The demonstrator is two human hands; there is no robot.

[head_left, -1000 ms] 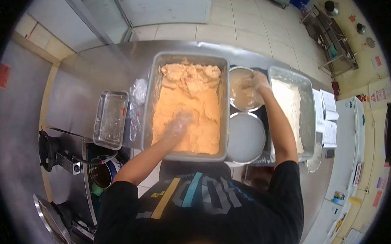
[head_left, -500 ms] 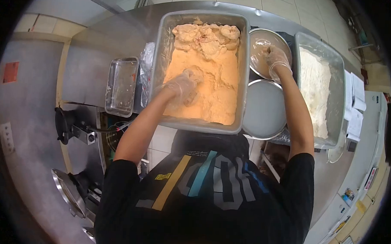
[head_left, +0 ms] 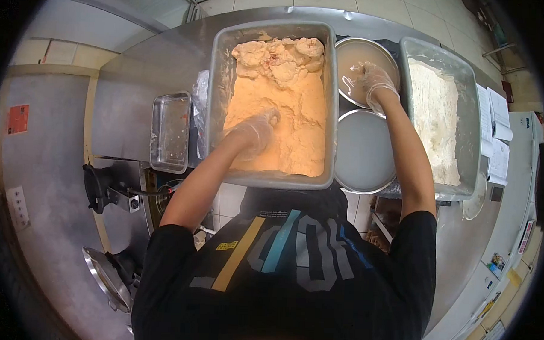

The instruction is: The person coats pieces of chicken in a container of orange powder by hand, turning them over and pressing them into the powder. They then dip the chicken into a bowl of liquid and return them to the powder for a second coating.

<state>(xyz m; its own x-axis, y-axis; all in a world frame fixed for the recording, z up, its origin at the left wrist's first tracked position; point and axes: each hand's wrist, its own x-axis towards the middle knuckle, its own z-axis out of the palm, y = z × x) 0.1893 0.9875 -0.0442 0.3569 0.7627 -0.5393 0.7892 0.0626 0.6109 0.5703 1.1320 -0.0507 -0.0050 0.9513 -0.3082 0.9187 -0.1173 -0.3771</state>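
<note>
My left hand (head_left: 256, 132), in a clear plastic glove, is down in orange breading flour (head_left: 297, 129) inside a deep grey tub (head_left: 213, 96). Its fingers are curled together, and what they hold, if anything, is hidden. Several coated chicken pieces (head_left: 280, 56) are heaped at the tub's far end. My right hand (head_left: 380, 87), gloved too, dips its fingertips into a round metal bowl of cloudy liquid (head_left: 353, 65). Those fingers are drawn together; I cannot make out anything between them.
Nearer me is a second round metal bowl (head_left: 365, 152) of pale liquid. To the right stands another grey tub (head_left: 469, 141) with white flour (head_left: 432, 121). An oblong metal tray (head_left: 170, 133) and clear plastic wrap (head_left: 200, 107) lie on the left. Open papers (head_left: 498, 139) rest at the right.
The left hand has shifted slightly in the orange flour, and the lumpy shape by its fingers shows less. The right hand stays at the far bowl. The whole view has turned a little.
</note>
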